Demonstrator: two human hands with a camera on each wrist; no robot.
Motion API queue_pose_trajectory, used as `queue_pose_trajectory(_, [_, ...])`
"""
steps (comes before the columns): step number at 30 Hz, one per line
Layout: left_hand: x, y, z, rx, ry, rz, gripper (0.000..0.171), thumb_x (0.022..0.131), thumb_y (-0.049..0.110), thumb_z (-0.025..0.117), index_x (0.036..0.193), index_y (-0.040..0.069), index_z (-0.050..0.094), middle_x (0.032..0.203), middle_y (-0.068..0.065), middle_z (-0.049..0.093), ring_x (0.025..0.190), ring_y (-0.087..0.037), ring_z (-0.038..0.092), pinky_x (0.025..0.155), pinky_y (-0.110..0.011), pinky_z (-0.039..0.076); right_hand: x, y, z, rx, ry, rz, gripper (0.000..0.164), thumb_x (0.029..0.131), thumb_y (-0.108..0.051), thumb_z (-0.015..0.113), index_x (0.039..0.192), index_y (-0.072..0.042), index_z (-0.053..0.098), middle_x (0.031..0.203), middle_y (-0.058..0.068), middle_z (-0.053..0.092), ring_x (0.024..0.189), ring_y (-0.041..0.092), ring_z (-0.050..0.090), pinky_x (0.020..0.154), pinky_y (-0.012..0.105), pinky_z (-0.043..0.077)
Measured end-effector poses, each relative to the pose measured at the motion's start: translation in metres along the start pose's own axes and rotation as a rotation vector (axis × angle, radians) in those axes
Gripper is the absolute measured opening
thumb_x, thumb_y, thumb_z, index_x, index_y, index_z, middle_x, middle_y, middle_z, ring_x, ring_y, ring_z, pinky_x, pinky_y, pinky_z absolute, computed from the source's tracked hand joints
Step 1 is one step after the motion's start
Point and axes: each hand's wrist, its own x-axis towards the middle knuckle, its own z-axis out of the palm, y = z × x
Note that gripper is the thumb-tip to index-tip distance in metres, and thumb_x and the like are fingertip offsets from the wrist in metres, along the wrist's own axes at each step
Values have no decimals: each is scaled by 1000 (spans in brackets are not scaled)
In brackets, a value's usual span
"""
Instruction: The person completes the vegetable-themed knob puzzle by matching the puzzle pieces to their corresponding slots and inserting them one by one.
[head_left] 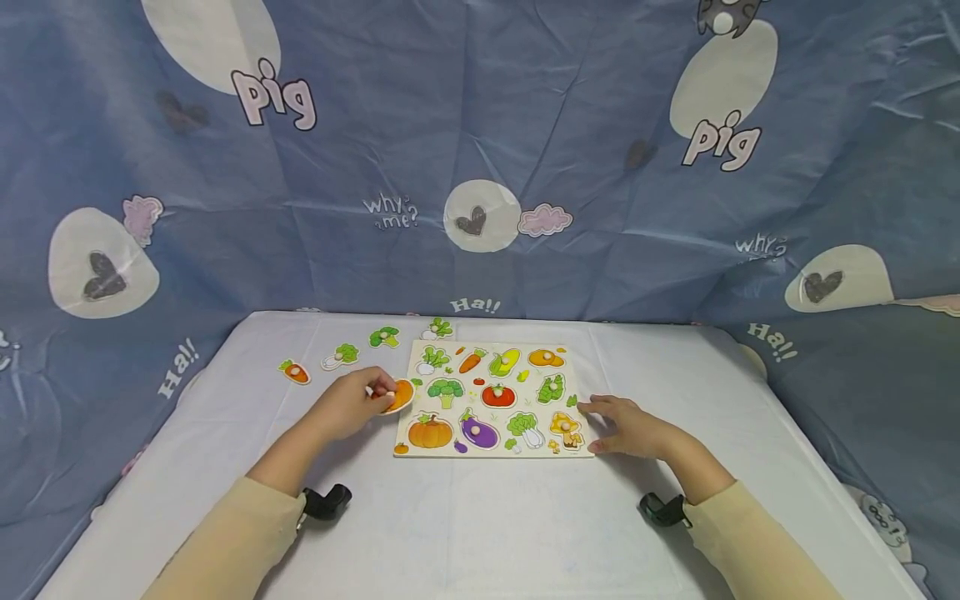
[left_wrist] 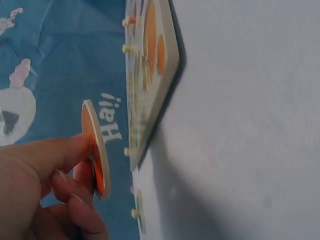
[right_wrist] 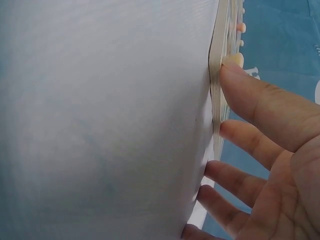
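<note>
In the head view my left hand [head_left: 352,403] pinches an orange, rounded puzzle piece [head_left: 402,395] with a pale rim. It is held up beside the left edge of a wooden vegetable puzzle board [head_left: 480,347]. From the left wrist the piece [left_wrist: 103,167] shows edge-on, with thumb and fingers at its orange face. My right hand [head_left: 630,427] lies at the board's right edge, fingers spread. In the right wrist view its thumb and index fingertip touch the board's side [right_wrist: 216,95], the other fingertips at the tablecloth. Knobbed tomato [head_left: 498,396], eggplant [head_left: 480,432] and mushroom [head_left: 566,429] pieces sit in the board.
Loose pieces lie on the white tablecloth [head_left: 510,525] left of and behind the board: a carrot [head_left: 295,372], a leafy cabbage [head_left: 341,357], a broccoli [head_left: 385,337] and a white radish [head_left: 438,328]. A blue printed curtain [head_left: 420,267] hangs behind the table.
</note>
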Motion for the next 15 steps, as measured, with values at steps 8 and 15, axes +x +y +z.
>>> queue_pose_trajectory(8, [-8,16,11,3,-88,60,4,94,14,70,96,15,67,88,2,60,69,-16,51,61,-28,46,-1,-1,-1,-1,-1,-9,75,83,-33,81,147,-9,50,156,27,33,143,52,26,110,68,26])
queue_pose_trajectory(15, [-13,27,20,25,-141,85,6,94,11,70,93,15,66,84,3,58,70,-14,51,64,-28,45,-1,-2,-1,3,-2,-1,75,83,-33,81,147,-9,50,156,27,33,143,52,26,110,68,26])
